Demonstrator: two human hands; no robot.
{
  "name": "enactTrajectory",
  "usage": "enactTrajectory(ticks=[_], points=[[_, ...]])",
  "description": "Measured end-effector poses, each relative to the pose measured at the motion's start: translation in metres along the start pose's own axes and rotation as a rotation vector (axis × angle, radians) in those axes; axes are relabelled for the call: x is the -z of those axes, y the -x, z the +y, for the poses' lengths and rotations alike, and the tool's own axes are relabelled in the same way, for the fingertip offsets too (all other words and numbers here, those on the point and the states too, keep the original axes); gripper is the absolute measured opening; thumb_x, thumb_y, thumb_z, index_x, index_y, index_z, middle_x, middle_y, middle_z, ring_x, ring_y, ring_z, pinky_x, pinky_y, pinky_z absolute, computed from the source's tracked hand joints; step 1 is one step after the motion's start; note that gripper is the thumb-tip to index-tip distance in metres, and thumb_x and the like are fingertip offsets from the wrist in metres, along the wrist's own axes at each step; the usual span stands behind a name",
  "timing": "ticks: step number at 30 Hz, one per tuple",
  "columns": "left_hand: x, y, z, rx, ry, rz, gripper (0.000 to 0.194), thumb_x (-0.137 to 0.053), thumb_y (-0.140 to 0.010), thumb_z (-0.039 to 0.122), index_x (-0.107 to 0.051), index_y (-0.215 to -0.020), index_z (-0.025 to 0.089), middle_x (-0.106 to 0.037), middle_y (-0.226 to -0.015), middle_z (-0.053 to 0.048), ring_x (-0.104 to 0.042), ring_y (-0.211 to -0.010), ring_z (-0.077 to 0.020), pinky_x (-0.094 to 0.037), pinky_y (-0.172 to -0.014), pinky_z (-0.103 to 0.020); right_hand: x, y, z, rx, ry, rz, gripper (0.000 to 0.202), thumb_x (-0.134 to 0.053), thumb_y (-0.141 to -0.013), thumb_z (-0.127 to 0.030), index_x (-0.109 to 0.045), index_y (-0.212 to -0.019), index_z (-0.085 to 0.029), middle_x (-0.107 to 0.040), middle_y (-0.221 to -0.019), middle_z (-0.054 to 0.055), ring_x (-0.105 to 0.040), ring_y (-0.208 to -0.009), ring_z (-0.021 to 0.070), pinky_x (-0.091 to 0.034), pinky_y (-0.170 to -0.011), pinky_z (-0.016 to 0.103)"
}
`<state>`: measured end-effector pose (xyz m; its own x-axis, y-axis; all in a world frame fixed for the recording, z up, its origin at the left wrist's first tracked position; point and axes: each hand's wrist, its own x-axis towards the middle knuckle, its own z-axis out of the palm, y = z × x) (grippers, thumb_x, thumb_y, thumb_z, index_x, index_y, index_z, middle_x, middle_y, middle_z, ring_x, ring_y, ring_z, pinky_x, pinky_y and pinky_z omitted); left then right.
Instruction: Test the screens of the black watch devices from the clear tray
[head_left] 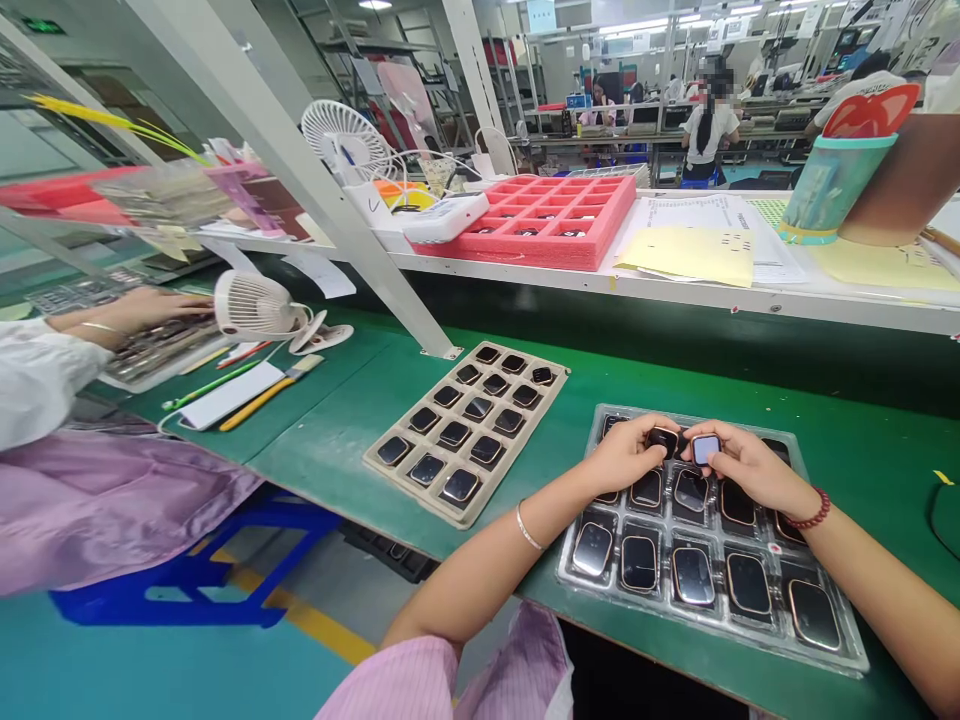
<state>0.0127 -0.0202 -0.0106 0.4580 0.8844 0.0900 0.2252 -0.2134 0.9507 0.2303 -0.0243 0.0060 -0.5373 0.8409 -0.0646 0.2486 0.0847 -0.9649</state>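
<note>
Left hand pinches a dark watch (partly covered), right hand a pale-faced watch, over a part-hidden tray.

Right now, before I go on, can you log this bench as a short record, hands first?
Left hand: holds a gold-rimmed, black-faced square watch
Right hand: holds a gold-rimmed, pale-faced square watch
Beneath hands: clear plastic compartment tray of dark-faced watches
Left of that: beige rectangular tray, also holding dark-faced watches
White shelf: pink foam divided tray
</note>
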Motion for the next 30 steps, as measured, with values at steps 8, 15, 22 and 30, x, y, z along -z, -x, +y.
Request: enactTrajectory(ticks=[8,15,22,30], points=[[-0.0003,-0.0009,0.0000,0.006,0.019,0.001,0.036,-0.050,-0.076,0.012,-0.058,-0.112,0.015,-0.064,-0.097,-0.005,-0.056,-0.068,-0.0104,-0.045,-0.064,-0.023,0.0007,-0.0007,-0.0011,-0.037,0.001,-0.003,0.029,-0.049,-0.084,-0.021,-0.053,-0.113,-0.020,-0.065,-0.100,0.007,-0.060,-0.071,0.0166,-0.050,-0.068,0.034],[-0.0006,-0.0002,0.0017,0.003,0.040,0.008,0.035,-0.051,-0.075,0.011,-0.059,-0.109,0.014,-0.063,-0.095,-0.005,-0.055,-0.070,-0.0108,-0.044,-0.064,-0.022,0.0004,-0.0007,0.0014,0.009,-0.022,-0.016,0.028,-0.049,-0.086,-0.020,-0.053,-0.113,-0.020,-0.063,-0.099,0.006,-0.059,-0.073,0.0162,-0.051,-0.068,0.033],[-0.0004,-0.0004,0.0011,-0.024,0.039,0.016,0.037,-0.050,-0.075,0.011,-0.059,-0.110,0.015,-0.063,-0.097,-0.004,-0.054,-0.070,-0.0100,-0.043,-0.064,-0.021,0.0005,-0.0006,-0.0001,-0.008,-0.019,-0.011,0.026,-0.049,-0.086,-0.022,-0.053,-0.112,-0.020,-0.064,-0.100,0.007,-0.059,-0.072,0.0165,-0.051,-0.069,0.034],[-0.0011,-0.0001,0.0004,0.002,0.055,0.008,0.044,-0.050,-0.071,0.008,-0.057,-0.114,0.016,-0.062,-0.092,-0.003,-0.051,-0.061,-0.0075,-0.040,-0.057,-0.019,0.0002,0.0000,-0.0020,-0.007,0.003,0.005,0.026,-0.049,-0.084,-0.021,-0.054,-0.110,-0.020,-0.064,-0.105,0.008,-0.059,-0.072,0.0167,-0.052,-0.068,0.035]])
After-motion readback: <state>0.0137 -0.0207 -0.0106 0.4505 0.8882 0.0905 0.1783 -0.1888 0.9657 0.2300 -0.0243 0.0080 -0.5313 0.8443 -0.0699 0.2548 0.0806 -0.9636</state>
